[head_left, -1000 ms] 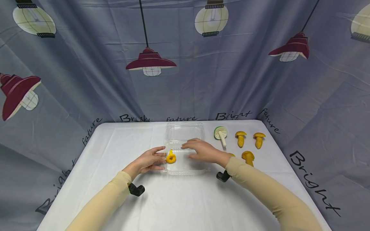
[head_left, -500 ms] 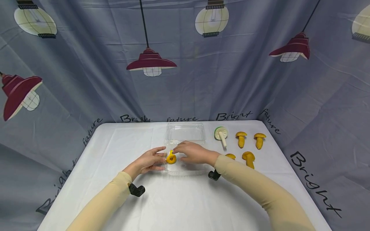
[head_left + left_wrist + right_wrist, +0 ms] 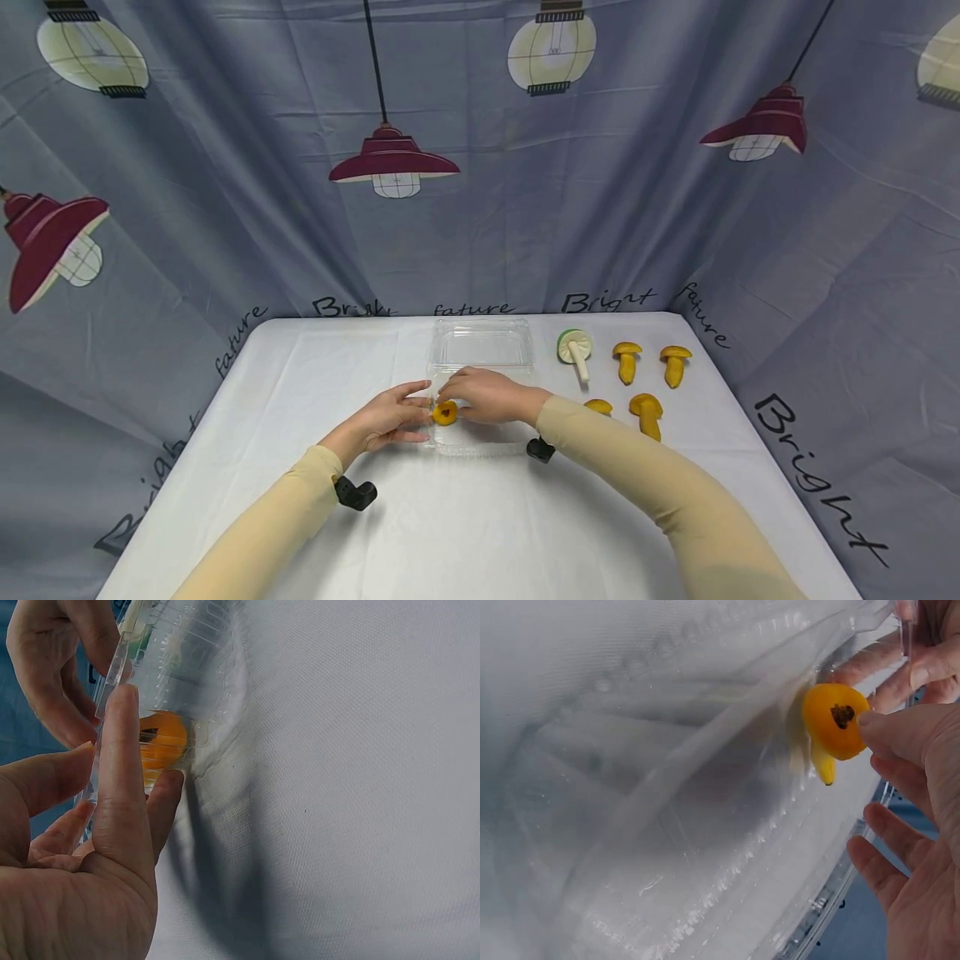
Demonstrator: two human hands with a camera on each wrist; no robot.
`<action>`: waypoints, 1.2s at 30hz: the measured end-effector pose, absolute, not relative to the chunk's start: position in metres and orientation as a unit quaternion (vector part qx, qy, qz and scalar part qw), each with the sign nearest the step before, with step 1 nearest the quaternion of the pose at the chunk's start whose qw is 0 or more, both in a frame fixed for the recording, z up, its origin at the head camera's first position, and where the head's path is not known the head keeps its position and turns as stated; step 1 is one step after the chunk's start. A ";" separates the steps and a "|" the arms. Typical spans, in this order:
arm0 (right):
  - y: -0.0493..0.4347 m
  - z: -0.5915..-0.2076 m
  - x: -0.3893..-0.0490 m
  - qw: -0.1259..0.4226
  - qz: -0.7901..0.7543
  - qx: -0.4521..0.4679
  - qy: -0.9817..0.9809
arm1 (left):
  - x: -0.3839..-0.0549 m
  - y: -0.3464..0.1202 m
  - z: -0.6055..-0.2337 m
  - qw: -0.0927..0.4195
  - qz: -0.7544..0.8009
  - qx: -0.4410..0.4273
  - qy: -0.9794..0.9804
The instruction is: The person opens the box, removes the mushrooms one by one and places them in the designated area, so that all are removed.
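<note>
In the head view a clear plastic clamshell box (image 3: 480, 448) stands at mid-table, its lid (image 3: 482, 343) folded back. Inside its left end lies a yellow mushroom (image 3: 821, 720), cap towards me. My right hand (image 3: 491, 395) reaches into the box from the right; in the right wrist view its thumb touches the cap's edge, with the other fingers loosely spread. My left hand (image 3: 381, 418) rests at the box's left wall. In the left wrist view its index finger (image 3: 124, 765) lies straight along the clear wall.
To the right of the box lie a green-capped mushroom (image 3: 574, 345) with a white stem and several yellow-brown mushrooms (image 3: 627, 362). One mushroom (image 3: 597, 406) is partly hidden by my right sleeve. A curtain (image 3: 480, 242) hangs behind the white table (image 3: 450, 533).
My right hand has moved left across the box to the yellow mushroom and now hides its stem in the head view. My left hand has stayed at the box's left wall.
</note>
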State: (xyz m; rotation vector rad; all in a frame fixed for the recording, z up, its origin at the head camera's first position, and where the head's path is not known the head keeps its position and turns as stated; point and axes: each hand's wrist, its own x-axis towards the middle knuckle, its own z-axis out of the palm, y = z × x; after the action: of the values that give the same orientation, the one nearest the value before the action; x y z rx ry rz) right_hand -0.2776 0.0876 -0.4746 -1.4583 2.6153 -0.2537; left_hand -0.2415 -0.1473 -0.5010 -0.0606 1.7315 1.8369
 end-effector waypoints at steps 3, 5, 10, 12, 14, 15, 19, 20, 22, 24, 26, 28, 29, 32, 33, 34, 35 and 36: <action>0.085 -0.478 -0.280 0.068 -0.084 -0.488 0.866 | -0.242 -0.147 -0.501 0.304 0.694 -0.022 0.653; 0.083 -0.480 -0.281 0.071 -0.083 -0.487 0.867 | -0.242 -0.147 -0.502 0.303 0.693 -0.020 0.653; 0.081 -0.483 -0.283 0.080 -0.082 -0.479 0.871 | -0.243 -0.148 -0.502 0.305 0.692 -0.015 0.654; 0.081 -0.484 -0.282 0.084 -0.083 -0.474 0.873 | -0.243 -0.148 -0.502 0.306 0.691 -0.015 0.655; 0.081 -0.484 -0.282 0.087 -0.084 -0.469 0.875 | -0.243 -0.148 -0.502 0.309 0.690 -0.016 0.654; 0.081 -0.485 -0.282 0.088 -0.084 -0.467 0.876 | -0.242 -0.148 -0.502 0.309 0.689 -0.016 0.655; 0.081 -0.487 -0.283 0.087 -0.080 -0.464 0.878 | -0.242 -0.148 -0.501 0.308 0.690 -0.017 0.655; 0.081 -0.488 -0.283 0.086 -0.078 -0.464 0.878 | -0.242 -0.148 -0.501 0.307 0.690 -0.017 0.656; 0.081 -0.489 -0.284 0.086 -0.075 -0.464 0.878 | -0.242 -0.148 -0.501 0.303 0.690 -0.017 0.657; 0.081 -0.490 -0.285 0.087 -0.070 -0.466 0.878 | -0.241 -0.148 -0.502 0.301 0.689 -0.018 0.660; 0.082 -0.490 -0.285 0.088 -0.065 -0.469 0.877 | -0.241 -0.148 -0.502 0.300 0.688 -0.020 0.661; 0.082 -0.489 -0.284 0.090 -0.064 -0.471 0.875 | -0.242 -0.148 -0.501 0.299 0.688 -0.022 0.661; 0.083 -0.489 -0.284 0.092 -0.064 -0.472 0.874 | -0.242 -0.147 -0.501 0.300 0.688 -0.023 0.660; 0.084 -0.487 -0.283 0.109 -0.079 -0.470 0.872 | -0.241 -0.147 -0.501 0.301 0.689 -0.026 0.659; 0.085 -0.486 -0.283 0.115 -0.085 -0.469 0.872 | -0.241 -0.147 -0.501 0.301 0.689 -0.025 0.658; 0.085 -0.486 -0.283 0.120 -0.091 -0.468 0.871 | -0.241 -0.147 -0.501 0.301 0.690 -0.025 0.658; 0.086 -0.486 -0.283 0.128 -0.099 -0.466 0.870 | -0.241 -0.147 -0.501 0.301 0.690 -0.025 0.658; 0.086 -0.487 -0.283 0.135 -0.106 -0.463 0.870 | -0.241 -0.147 -0.501 0.300 0.690 -0.025 0.658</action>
State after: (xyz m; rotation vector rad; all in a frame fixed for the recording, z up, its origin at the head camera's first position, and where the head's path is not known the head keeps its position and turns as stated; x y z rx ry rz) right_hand -0.2833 0.0861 -0.4869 -1.3422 2.5200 -0.3059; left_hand -0.2409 -0.1467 -0.5010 -0.0653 1.7472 1.8316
